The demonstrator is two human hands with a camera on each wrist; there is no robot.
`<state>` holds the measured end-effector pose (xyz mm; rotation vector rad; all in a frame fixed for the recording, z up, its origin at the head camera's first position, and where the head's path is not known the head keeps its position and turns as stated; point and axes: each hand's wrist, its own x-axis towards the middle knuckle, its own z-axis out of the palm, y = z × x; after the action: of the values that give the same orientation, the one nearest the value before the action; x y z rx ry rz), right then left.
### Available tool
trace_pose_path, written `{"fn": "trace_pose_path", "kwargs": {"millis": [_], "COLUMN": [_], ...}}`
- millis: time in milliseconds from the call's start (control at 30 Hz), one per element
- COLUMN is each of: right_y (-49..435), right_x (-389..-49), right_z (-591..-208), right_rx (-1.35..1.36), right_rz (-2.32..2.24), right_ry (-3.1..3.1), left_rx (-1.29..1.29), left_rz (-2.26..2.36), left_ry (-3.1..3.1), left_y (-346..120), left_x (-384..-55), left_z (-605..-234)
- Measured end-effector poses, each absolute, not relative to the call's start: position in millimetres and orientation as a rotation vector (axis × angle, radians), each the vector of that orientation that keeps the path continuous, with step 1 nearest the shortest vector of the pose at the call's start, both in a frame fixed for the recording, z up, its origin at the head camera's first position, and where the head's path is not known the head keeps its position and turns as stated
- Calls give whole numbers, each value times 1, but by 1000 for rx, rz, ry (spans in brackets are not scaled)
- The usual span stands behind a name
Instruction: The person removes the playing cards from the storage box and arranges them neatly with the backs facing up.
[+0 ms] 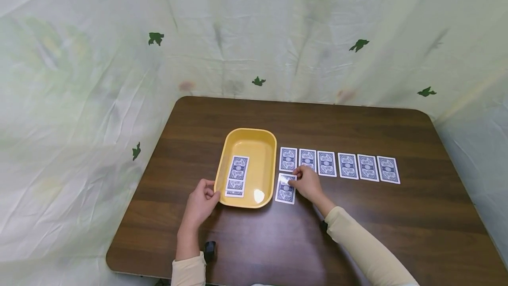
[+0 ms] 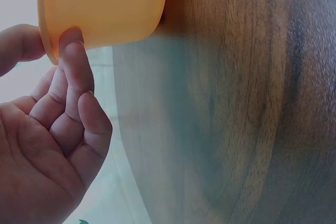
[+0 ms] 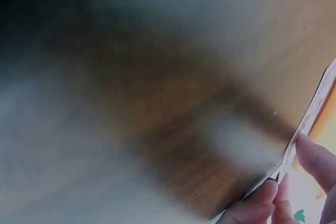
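My left hand (image 1: 201,203) pinches the near left rim of a yellow tray (image 1: 259,151). In the left wrist view, the thumb lies on one side of the tray wall (image 2: 105,9) and fingertips press the other. Inside the tray lie overlapping blue-backed playing cards (image 1: 238,167). Just right of the tray, my right hand (image 1: 309,185) pinches a playing card (image 1: 284,191) by its right side, back facing up. The right wrist view shows that card edge-on (image 3: 313,103) between thumb and fingers. Whether the card is wholly off the table cannot be told.
A row of several face-down cards (image 1: 348,166) runs rightward from the tray across the brown wooden table (image 1: 337,127). The first three sit close together, with a wider gap before the others. A pale curtain (image 1: 278,34) with green leaf shapes hangs behind the table.
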<state>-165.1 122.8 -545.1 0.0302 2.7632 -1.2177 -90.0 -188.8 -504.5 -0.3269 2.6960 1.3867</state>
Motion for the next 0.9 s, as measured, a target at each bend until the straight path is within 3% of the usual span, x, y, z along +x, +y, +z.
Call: {"fn": "trace_pose_path", "kwargs": {"millis": [433,900], "right_y": [120,85], "right_x": [-170,-187], "right_z": [-538,-503], "right_rx": [18,-65], "right_rz": [-1244,-1333], "right_ry": [2757,2780], "left_rx": [-354,-347], "left_rz": [1391,1424], "left_ry": [2662,2661], "left_y": [-189,-188], "left_x": [-90,-89], "left_z": [-504,-504]}}
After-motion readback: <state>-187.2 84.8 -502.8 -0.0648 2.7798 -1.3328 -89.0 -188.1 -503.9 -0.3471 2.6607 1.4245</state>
